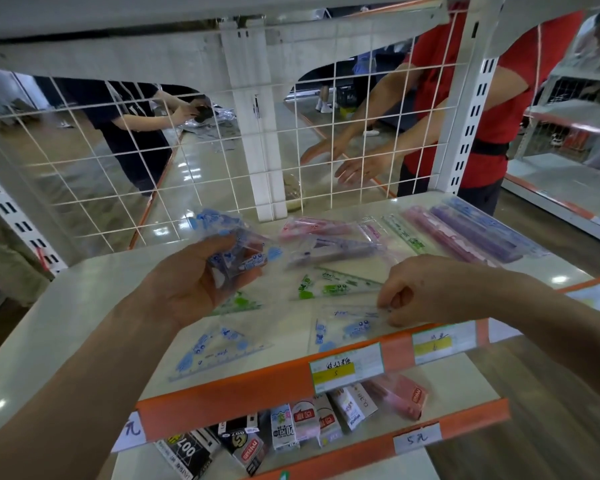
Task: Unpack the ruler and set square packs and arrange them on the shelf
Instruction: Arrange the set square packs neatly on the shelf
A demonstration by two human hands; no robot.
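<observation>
My left hand [191, 282] holds a clear plastic pack of blue-printed rulers and set squares [232, 247] above the white shelf [84, 306]. My right hand [426, 289] pinches the right end of a clear blue-printed ruler [354, 320] lying near the shelf's front edge. A blue-printed set square [212, 348] lies at the front left. Two green-printed set squares lie mid-shelf, one [329, 284] beside my right hand, the other [239, 303] partly hidden under my left hand. Pink, purple and blue ruler packs [465, 233] lie at the back right.
A white wire grid [187, 161] backs the shelf; behind it two people reach over another shelf. An orange price strip [257, 382] with labels edges the front. The shelf below holds small boxed goods [305, 424].
</observation>
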